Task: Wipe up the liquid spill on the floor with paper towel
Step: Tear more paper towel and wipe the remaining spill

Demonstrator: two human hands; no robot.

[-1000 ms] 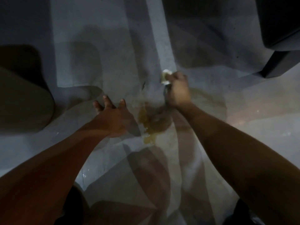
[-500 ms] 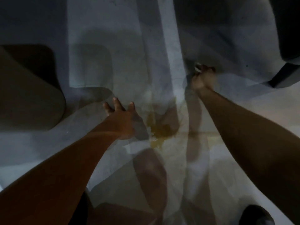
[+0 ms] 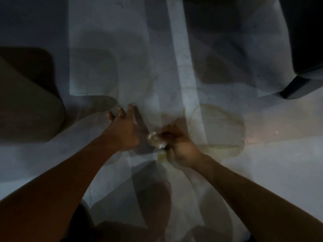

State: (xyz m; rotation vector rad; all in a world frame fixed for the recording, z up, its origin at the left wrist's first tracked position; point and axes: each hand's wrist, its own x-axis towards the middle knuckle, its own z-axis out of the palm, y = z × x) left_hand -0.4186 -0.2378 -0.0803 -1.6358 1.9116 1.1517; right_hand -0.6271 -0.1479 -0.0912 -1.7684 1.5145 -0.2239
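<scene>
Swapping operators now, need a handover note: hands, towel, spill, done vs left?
Right hand grips the wadded towel on the floor.
Left hand open, fingers spread, beside the towel, holding nothing.
Spill: thin yellowish film with a ringed edge, right of the right hand; a small yellow patch below the towel.
Done: can't tell how much.
Left: wipe the film and patch.

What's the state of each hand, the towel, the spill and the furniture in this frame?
Left hand: open, fingers spread, over the floor.
Right hand: grips the wadded white paper towel, down at the floor.
Wadded white paper towel: crumpled, looks wet.
Yellowish liquid spill: partly smeared, thin film with an outline remains.
Pale grey floor: wet near the hands.
Dark furniture leg: standing, untouched.
</scene>
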